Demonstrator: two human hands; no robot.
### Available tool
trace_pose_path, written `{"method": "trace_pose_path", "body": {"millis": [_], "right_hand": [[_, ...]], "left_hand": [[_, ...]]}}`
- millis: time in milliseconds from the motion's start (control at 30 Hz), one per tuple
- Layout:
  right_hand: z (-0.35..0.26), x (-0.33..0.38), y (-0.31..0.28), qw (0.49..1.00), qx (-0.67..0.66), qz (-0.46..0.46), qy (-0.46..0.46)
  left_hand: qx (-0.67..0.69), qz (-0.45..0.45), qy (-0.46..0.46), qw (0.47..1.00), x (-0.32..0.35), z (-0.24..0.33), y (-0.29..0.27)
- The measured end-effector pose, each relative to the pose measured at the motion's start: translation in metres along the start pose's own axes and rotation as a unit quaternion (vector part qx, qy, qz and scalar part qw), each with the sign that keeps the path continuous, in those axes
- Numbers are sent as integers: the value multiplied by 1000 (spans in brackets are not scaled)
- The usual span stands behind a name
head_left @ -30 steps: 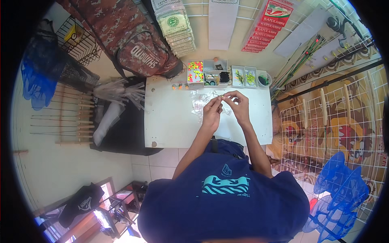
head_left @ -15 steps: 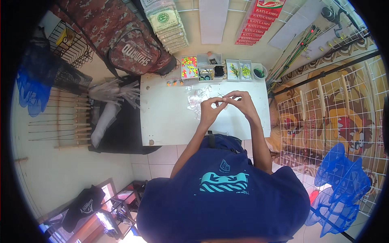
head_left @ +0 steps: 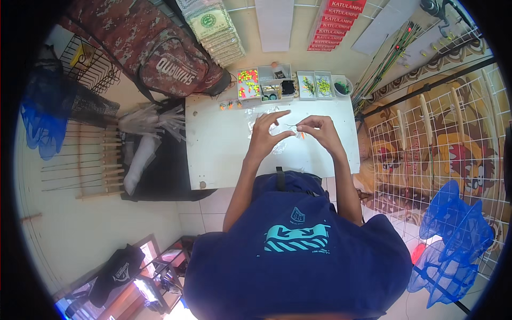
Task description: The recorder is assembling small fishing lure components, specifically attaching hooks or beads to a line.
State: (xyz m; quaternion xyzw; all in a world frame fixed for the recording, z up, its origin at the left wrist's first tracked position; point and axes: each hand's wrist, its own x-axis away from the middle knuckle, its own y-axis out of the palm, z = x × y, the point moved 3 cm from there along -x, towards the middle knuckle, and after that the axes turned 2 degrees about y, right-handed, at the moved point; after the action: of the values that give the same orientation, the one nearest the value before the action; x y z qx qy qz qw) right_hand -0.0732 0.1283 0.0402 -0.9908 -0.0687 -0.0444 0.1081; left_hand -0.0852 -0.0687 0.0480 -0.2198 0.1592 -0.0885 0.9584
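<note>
Above the white table, my right hand pinches a thin dark strand between thumb and forefinger. A small orange piece shows just under those fingertips; whether it hangs from the strand I cannot tell. My left hand is to the left of the strand, its thumb and fingers spread wide around a gap. Clear plastic packets lie partly hidden behind the left hand. Several small orange-tipped pieces rest at the far left of the tabletop.
Along the back edge stand a compartment tray with red and yellow beads, two white boxes with green bits, and a round tub. A camouflage bag leans at the left. Thin rods and a wire rack are right.
My fingertips, together before, have come apart. The left hand has opened and moved left; the right keeps its pinch, and the dark strand and orange piece now show.
</note>
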Motion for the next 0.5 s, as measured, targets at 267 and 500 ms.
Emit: {"method": "trace_pose_path", "body": {"millis": [267,500], "right_hand": [[-12,-2,-1,997,5,-73,37],[-12,1,-11,995,54,-78,30]], "left_hand": [[-59,-148,148,976,-14,15,-1],[-103,-173,155,967,-19,10,-10]]}}
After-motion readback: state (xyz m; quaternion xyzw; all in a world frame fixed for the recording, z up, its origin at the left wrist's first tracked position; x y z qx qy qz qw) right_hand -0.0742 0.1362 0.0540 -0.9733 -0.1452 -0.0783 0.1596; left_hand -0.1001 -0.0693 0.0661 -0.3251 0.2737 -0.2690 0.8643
